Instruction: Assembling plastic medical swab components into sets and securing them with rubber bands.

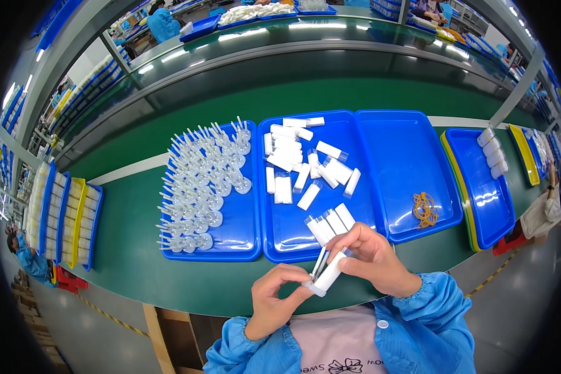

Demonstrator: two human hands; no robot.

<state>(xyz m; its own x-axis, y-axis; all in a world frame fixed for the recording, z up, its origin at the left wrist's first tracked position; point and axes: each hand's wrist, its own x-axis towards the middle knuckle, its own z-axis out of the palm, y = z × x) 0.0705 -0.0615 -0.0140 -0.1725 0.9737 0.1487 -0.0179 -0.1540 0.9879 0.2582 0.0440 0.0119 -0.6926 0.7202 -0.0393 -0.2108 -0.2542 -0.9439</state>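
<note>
Close to my body, just past the table's near edge, both hands hold a slim white plastic piece (329,274) with a translucent lower end. My left hand (277,293) pinches it near that lower end. Fingers and thumb of my right hand (375,258) close on its upper part. A thin, dark-edged strip (320,262) stands at an angle beside it; how the two join is too small to tell. Beyond my hands, a blue tray (287,227) bears loose white rectangular pieces (285,153) with clear ends, and several more (329,224) lined up near its front.
Left of it, another blue tray (240,240) holds rows of clear, round-based parts with thin stems (199,181). A right-hand blue tray (396,156) contains orange rubber bands (424,210). Stacked trays (489,218) stand farther right; upright filled trays (62,218) flank the left. A green conveyor (330,96) runs behind.
</note>
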